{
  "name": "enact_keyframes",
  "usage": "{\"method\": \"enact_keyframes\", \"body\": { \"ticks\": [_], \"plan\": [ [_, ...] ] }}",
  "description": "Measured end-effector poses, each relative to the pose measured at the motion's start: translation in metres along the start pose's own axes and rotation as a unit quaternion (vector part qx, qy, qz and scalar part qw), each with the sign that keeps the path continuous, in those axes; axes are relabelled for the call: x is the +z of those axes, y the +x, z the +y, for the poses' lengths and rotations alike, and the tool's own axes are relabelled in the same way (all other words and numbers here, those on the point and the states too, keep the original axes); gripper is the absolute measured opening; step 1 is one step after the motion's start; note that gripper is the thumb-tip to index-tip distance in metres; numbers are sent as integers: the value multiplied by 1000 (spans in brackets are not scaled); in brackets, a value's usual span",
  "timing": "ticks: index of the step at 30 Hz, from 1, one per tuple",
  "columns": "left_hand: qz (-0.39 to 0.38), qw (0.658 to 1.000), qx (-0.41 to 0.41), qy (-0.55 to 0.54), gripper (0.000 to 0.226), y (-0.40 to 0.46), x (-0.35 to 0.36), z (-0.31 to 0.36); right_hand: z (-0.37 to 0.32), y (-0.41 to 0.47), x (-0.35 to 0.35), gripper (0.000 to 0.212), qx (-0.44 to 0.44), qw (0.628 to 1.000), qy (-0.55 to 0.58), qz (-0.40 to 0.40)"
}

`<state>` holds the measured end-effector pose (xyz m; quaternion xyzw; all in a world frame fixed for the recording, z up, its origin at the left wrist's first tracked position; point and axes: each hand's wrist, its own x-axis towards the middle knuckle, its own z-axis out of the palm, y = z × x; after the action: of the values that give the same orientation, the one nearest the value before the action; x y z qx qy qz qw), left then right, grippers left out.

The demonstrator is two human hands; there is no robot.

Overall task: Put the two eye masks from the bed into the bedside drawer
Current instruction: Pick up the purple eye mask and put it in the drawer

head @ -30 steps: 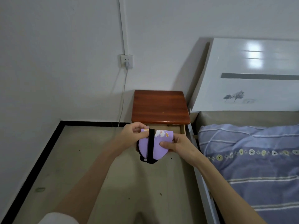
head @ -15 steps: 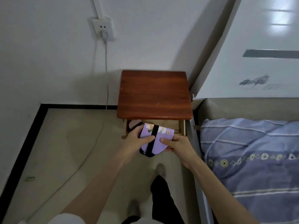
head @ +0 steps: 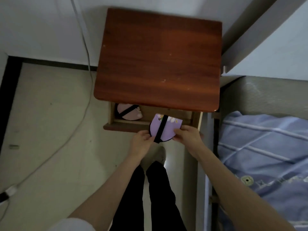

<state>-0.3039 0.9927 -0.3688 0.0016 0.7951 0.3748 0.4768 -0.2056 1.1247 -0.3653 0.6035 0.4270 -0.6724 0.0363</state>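
A folded purple eye mask (head: 170, 129) with a black strap hangs over the front edge of the open bedside drawer (head: 123, 126). My left hand (head: 141, 140) pinches its lower left edge and my right hand (head: 188, 135) pinches its right edge. A pink eye mask (head: 129, 111) with a black strap lies inside the drawer at its left end, partly hidden under the nightstand's top. The drawer's right part is hidden behind the purple mask and my hands.
The red-brown wooden nightstand (head: 160, 59) stands against the white wall. The bed with a blue striped quilt (head: 266, 155) is close on the right, its white headboard (head: 275, 39) behind. A white cable (head: 83, 90) trails over the floor at left. My legs (head: 150, 194) stand below the drawer.
My view has moved closer and tilted down over the nightstand. Both hands have carried the purple mask forward to the drawer's front edge. The pink mask inside shows more fully.
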Motion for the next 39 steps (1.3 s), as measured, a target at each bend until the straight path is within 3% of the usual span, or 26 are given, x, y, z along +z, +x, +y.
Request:
{"method": "enact_keyframes", "body": {
  "ticks": [4,7,10,12,17,21,25,28,30,32,36,39],
  "plan": [
    [-7,999,-16,-29,28,24,1,-24,3,46,3,13,14,998,46,42],
    [20,999,-35,-35,25,32,-11,-40,5,68,9,26,16,997,64,46],
    [11,995,-72,-73,31,31,-23,-52,3,86,15,30,7,996,43,73],
    [-22,987,-97,-127,42,30,-31,-54,2,96,20,19,-4,995,-12,96],
    [-44,921,-138,-362,53,37,-41,-47,-1,98,30,10,-21,978,-155,138],
    [-46,882,-143,-446,52,35,-38,-45,3,72,28,20,-38,976,-178,120],
    [-34,842,-151,-517,46,31,-40,-37,21,26,18,21,-28,991,-30,126],
    [-19,818,-180,-547,34,30,-42,-29,36,7,10,24,101,983,100,117],
    [-9,807,-192,-558,38,29,-45,-23,34,3,9,35,166,959,222,60],
    [-13,803,-194,-563,41,25,-48,-16,27,2,9,49,159,932,322,34],
    [-28,807,-189,-558,24,19,-54,3,14,-4,4,71,142,875,462,12],
    [-33,788,-188,-585,45,20,-60,19,3,-6,-2,82,131,848,514,-19]
  ]
}}
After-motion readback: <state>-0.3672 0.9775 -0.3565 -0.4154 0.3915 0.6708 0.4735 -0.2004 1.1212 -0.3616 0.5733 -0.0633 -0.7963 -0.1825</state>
